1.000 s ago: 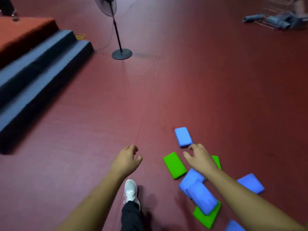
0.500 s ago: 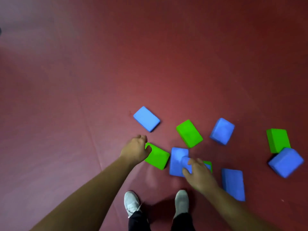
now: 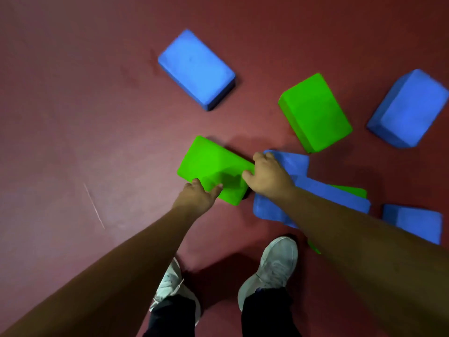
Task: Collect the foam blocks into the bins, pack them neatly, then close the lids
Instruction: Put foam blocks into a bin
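Blue and green foam blocks lie scattered on a dark red floor. My left hand (image 3: 198, 197) grips the near edge of a green block (image 3: 211, 164), thumb on its top face. My right hand (image 3: 267, 177) holds the same block's right end, fingers curled over its edge. Just right of it a blue block (image 3: 292, 161) leans on a flat blue block (image 3: 323, 193), with a green block (image 3: 352, 190) partly hidden beneath. Farther off lie a blue block (image 3: 196, 69), a green block (image 3: 314, 111) and another blue block (image 3: 408, 109). No bin is in view.
My two white shoes (image 3: 274, 266) stand just below the pile. One more blue block (image 3: 415, 222) lies at the right edge behind my right forearm. A thin pale scratch (image 3: 93, 205) marks the floor to the left.
The camera has tilted down and moved closer to the blocks. My left hand has closed on the green block's near edge. My right hand moved off the blue block onto the green block's right end.
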`<state>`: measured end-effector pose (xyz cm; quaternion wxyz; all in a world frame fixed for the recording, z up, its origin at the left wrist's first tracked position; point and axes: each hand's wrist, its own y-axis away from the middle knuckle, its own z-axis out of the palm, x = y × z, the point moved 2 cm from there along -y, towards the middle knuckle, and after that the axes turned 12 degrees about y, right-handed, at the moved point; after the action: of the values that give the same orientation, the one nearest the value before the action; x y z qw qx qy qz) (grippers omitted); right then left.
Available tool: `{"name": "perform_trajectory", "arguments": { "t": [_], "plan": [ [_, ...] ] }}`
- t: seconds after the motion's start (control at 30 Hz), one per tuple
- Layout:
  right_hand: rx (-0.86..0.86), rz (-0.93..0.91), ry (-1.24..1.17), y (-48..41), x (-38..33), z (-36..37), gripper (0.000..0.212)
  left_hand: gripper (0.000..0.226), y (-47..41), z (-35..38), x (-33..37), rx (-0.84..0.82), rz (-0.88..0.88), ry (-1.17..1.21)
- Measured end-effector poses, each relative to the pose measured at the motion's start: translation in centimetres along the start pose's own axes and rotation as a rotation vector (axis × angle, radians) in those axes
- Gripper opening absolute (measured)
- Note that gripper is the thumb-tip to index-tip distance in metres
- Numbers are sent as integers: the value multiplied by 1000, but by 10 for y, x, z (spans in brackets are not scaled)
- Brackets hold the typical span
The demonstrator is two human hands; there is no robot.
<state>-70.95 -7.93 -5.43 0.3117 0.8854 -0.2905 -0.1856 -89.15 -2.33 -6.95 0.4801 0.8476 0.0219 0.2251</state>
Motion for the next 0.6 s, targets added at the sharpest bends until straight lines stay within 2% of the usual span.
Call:
{"name": "perform_trajectory", "arguments": {
  "t": [0.17,0.2,0.27,0.37,0.47,0.53,0.6],
  "plan": [
    [-27,-62,15,-68,5,72,60,66,-45,49,-39,-24,-198,251],
    [-44,-47,-4,-77,6,83,60,61,-51,56,-44,-20,-187,302],
    [-71,3,-60,-90,10,99,58,34,-62,67,-46,29,-176,571],
    [-75,80,-248,-93,11,106,52,25,-65,70,-43,113,-195,969],
    [-67,108,-599,-75,17,104,39,59,-61,57,-40,268,-75,1038],
    [-97,104,-727,-60,30,98,39,68,-57,47,-30,269,-26,1011],
    [-94,106,-734,-48,49,92,36,71,-49,40,-13,270,21,967]
  ]
}}
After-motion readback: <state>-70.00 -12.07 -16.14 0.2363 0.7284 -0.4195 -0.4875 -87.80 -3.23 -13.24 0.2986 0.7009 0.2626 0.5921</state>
